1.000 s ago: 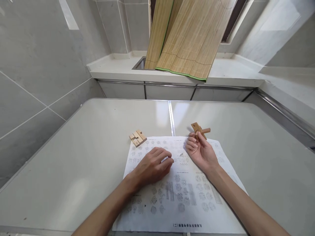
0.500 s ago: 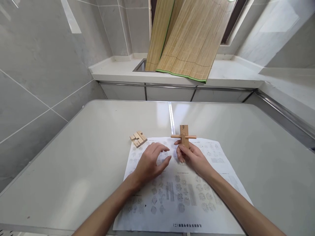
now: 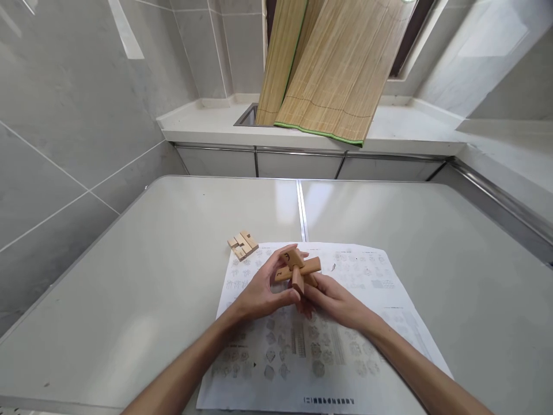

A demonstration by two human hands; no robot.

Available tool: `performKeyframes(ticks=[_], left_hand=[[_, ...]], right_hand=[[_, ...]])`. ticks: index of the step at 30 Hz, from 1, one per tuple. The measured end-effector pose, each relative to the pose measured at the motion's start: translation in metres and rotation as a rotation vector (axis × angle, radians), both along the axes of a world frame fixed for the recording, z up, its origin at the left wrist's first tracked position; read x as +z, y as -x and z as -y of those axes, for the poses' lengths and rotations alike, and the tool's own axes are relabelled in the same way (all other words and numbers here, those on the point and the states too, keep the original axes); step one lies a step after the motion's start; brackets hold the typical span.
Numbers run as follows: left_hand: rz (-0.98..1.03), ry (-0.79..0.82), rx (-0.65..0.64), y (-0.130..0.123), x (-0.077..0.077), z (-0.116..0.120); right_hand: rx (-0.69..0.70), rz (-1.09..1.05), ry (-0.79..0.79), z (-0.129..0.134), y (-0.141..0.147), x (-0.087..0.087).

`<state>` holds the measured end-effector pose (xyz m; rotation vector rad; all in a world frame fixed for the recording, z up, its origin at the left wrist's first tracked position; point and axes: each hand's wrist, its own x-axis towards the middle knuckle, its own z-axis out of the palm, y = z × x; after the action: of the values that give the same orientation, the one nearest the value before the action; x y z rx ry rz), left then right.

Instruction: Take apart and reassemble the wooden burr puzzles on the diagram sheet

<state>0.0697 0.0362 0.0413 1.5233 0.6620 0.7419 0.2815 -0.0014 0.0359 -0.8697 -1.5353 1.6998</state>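
Note:
A wooden interlocking puzzle (image 3: pixel 297 270) of crossed flat pieces, with dark marks on some of them, is held above the printed sheet (image 3: pixel 345 386). My left hand (image 3: pixel 263 291) curves round its left side, thumb below and fingers above and behind. From the lower right, my right hand (image 3: pixel 334 298) grips the puzzle; some of its fingertips are hidden beneath the wood. A flat block of light wooden pieces (image 3: pixel 243 245) with gaps in it lies at the sheet's upper left corner, beyond my left hand.
The sheet, covered with small diagrams, lies on a pale table (image 3: pixel 108 288) with a metal seam. Behind the table is a white counter (image 3: pixel 207 128) with a sink edge (image 3: pixel 246 115). A bamboo mat (image 3: pixel 332 75) hangs over the counter. Grey tiled walls flank it.
My right hand has brought the wooden puzzle left and toward me, turning and tilting it. My left hand, empty before, has closed round its left side. The block of pieces stays put.

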Motion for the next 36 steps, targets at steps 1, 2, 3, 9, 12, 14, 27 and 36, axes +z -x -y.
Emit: performKeyframes(ticks=[1, 2, 3, 9, 12, 14, 27, 36], left_hand=[[0.013, 0.013, -0.016, 0.0002, 0.0014, 0.0], [0.022, 0.023, -0.021, 0.0003, 0.002, -0.0001], [0.028, 0.03, -0.014, 0.0004, 0.002, -0.0003], [0.077, 0.064, 0.073, 0.0, -0.0039, -0.0026], [0.075, 0.084, 0.09, -0.0003, -0.0043, -0.0034], [0.067, 0.09, 0.081, 0.0001, -0.004, -0.0042], [0.052, 0.11, 0.053, -0.0018, -0.0001, -0.004], [0.047, 0.087, 0.027, 0.0017, 0.0001, -0.0062]], right_hand=[[0.021, -0.004, 0.003, 0.0008, 0.0012, 0.0], [0.034, -0.004, 0.004, 0.0014, 0.0021, 0.0], [0.039, -0.001, 0.001, 0.0019, 0.0028, 0.0002], [-0.003, 0.092, -0.076, 0.0018, 0.0019, 0.0018], [-0.029, 0.17, -0.138, 0.0016, 0.0007, 0.0001], [-0.048, 0.219, -0.176, 0.0019, 0.0004, -0.0013], [-0.086, 0.229, -0.227, 0.002, 0.0009, -0.0021], [-0.035, 0.264, -0.262, 0.0024, -0.0003, 0.0015]])
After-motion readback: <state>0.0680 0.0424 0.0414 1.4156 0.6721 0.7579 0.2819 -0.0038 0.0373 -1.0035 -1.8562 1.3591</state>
